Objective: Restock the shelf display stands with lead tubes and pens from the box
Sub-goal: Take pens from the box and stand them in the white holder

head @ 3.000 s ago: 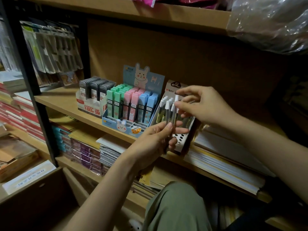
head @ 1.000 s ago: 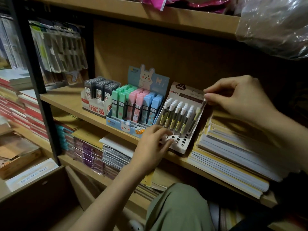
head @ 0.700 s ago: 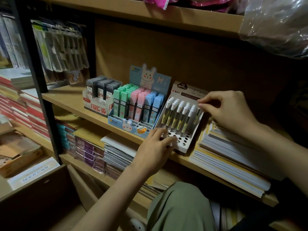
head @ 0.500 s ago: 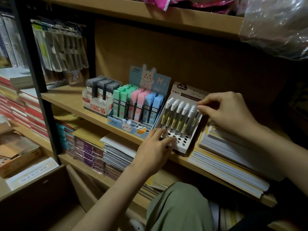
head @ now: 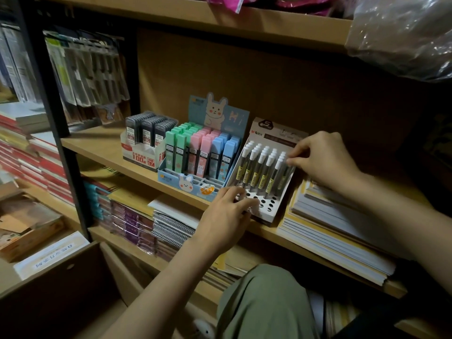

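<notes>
A white pen stand with round holes leans on the wooden shelf, holding several dark pens with white caps. My right hand pinches the cap of the rightmost pen in the stand. My left hand grips the stand's front left corner, fingers lying over the holes. To the left stands a blue rabbit display filled with green, pink and blue lead tubes. Further left is a red-and-white box of black lead tubes.
Stacked notebooks lie right of the pen stand. Spiral notebooks fill the shelf below. A black post bounds the shelf at left, a brown cardboard box sits lower left, and a plastic bag hangs upper right. My knee is below.
Three seconds ago my left hand held a bunch of pens; they now stand in the stand. My right hand came down from the stand's top right corner to the rightmost pen.
</notes>
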